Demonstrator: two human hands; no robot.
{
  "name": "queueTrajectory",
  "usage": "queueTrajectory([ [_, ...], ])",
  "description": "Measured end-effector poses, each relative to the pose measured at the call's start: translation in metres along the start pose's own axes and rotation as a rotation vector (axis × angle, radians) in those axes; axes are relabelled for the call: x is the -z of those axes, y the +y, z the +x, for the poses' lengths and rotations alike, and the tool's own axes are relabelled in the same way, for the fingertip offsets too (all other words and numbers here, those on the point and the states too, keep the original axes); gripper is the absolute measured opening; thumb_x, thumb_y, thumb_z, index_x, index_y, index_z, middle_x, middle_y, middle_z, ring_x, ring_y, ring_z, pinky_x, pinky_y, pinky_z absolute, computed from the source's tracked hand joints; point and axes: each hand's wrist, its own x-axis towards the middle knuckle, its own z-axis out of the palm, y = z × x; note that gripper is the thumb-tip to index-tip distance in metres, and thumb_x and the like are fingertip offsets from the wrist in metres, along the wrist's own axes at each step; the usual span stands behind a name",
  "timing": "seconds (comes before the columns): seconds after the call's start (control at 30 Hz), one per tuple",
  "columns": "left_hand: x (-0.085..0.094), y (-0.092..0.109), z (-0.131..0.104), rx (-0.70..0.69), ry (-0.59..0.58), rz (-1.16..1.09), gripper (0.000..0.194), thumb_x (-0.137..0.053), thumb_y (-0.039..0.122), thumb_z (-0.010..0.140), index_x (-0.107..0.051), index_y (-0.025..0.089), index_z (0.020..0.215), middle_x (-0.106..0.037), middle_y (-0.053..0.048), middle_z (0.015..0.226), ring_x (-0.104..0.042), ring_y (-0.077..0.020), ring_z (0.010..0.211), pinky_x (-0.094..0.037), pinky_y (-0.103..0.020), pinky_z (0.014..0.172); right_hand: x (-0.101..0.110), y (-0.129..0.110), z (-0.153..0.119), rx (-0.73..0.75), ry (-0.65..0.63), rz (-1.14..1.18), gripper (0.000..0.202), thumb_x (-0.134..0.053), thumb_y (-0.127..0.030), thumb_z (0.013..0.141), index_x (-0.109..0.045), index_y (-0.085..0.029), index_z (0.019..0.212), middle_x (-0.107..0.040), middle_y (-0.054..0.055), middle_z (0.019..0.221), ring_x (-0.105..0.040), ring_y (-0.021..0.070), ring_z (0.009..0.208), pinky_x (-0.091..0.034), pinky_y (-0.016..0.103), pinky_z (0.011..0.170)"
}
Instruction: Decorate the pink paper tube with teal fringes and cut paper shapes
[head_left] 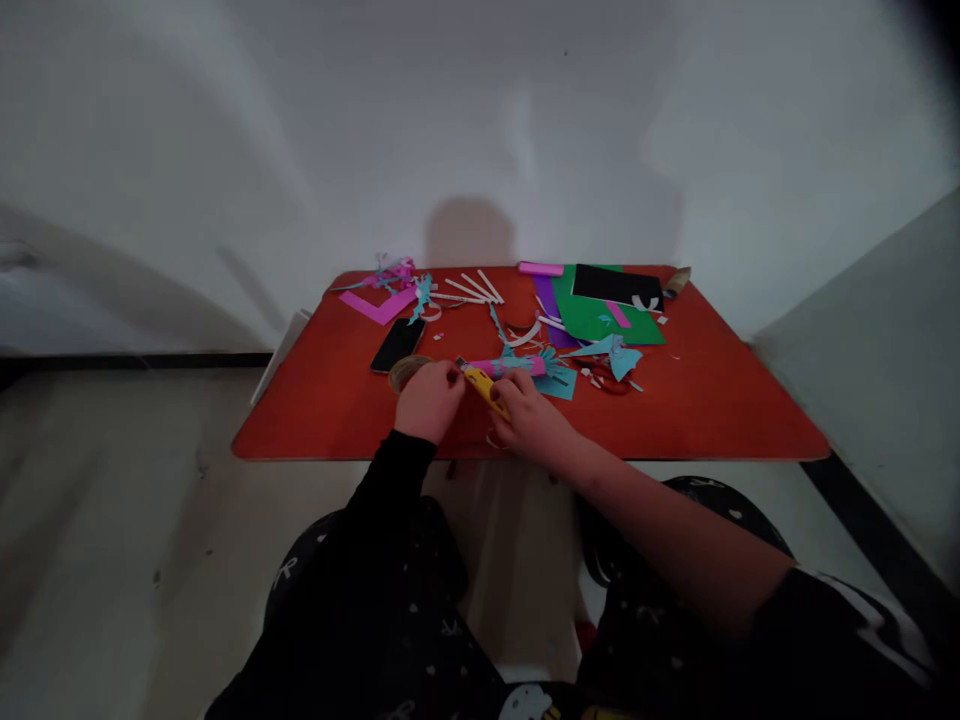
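Note:
My right hand (pixel 521 410) grips a yellow box cutter (pixel 485 387), its tip pointing up and left toward my left fingers. The fingers of my left hand (pixel 431 398) are pinched together at that tip; what lies between them is too small to make out. A roll of tape (pixel 406 372) shows just behind my left hand, partly covered by it. Behind the cutter lies a pink paper roll (pixel 525 365) wrapped with fringed light-blue paper.
On the red table (pixel 315 400) lie a black phone (pixel 397 345), several white paper sticks (pixel 480 288), a pink L-shaped strip (pixel 381 305), green paper (pixel 600 322), a black sheet (pixel 611 284), red-handled scissors (pixel 619 380) and light-blue scraps (pixel 616 355). A wall stands behind.

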Motion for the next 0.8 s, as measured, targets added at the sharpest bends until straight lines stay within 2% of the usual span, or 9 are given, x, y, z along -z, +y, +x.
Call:
queueTrajectory([
  [0.13, -0.001, -0.001, 0.0, 0.009, 0.016, -0.006, 0.02, -0.053, 0.03, 0.094, -0.068, 0.018, 0.093, -0.073, -0.012, 0.099, -0.066, -0.0232, 0.094, -0.049, -0.034, 0.088, -0.004, 0.004, 0.002, 0.062, 0.005, -0.029, 0.022, -0.054, -0.016, 0.093, -0.059, -0.014, 0.115, -0.053, 0.014, 0.115, -0.056, 0.0252, 0.108, -0.053, 0.042, 0.101],
  [0.27, -0.003, -0.004, 0.002, -0.008, 0.011, -0.021, 0.017, -0.053, 0.029, 0.094, -0.067, 0.018, 0.093, -0.073, -0.011, 0.101, -0.066, -0.0218, 0.095, -0.048, -0.033, 0.088, -0.008, 0.01, 0.003, 0.176, -0.065, -0.151, 0.044, -0.051, -0.01, 0.091, -0.054, -0.013, 0.135, -0.055, 0.016, 0.121, -0.057, 0.0253, 0.11, -0.053, 0.042, 0.101],
  [0.4, -0.001, -0.003, 0.0, -0.035, -0.015, 0.024, 0.019, -0.052, 0.029, 0.096, -0.067, 0.019, 0.095, -0.073, -0.011, 0.102, -0.066, -0.0216, 0.095, -0.048, -0.032, 0.087, -0.01, 0.012, 0.004, 0.173, -0.123, -0.233, 0.056, -0.051, -0.007, 0.09, -0.049, -0.016, 0.145, -0.054, 0.016, 0.129, -0.056, 0.0253, 0.115, -0.053, 0.04, 0.1],
  [0.53, 0.003, 0.001, -0.005, -0.051, -0.094, 0.154, 0.022, -0.051, 0.031, 0.097, -0.069, 0.018, 0.098, -0.072, -0.011, 0.105, -0.067, -0.0224, 0.096, -0.048, -0.032, 0.085, -0.013, 0.009, 0.005, 0.166, -0.138, -0.307, 0.048, -0.052, -0.01, 0.093, -0.053, -0.016, 0.141, -0.054, 0.016, 0.129, -0.055, 0.0258, 0.113, -0.053, 0.038, 0.096],
  [0.8, 0.003, -0.001, -0.01, -0.094, -0.132, 0.248, 0.028, -0.046, 0.029, 0.099, -0.071, 0.017, 0.101, -0.072, -0.013, 0.105, -0.067, -0.023, 0.097, -0.048, -0.031, 0.086, -0.013, 0.01, 0.004, 0.331, -0.184, -0.403, 0.026, -0.054, -0.018, 0.098, -0.063, -0.016, 0.121, -0.058, 0.016, 0.125, -0.054, 0.0265, 0.105, -0.051, 0.041, 0.095],
])
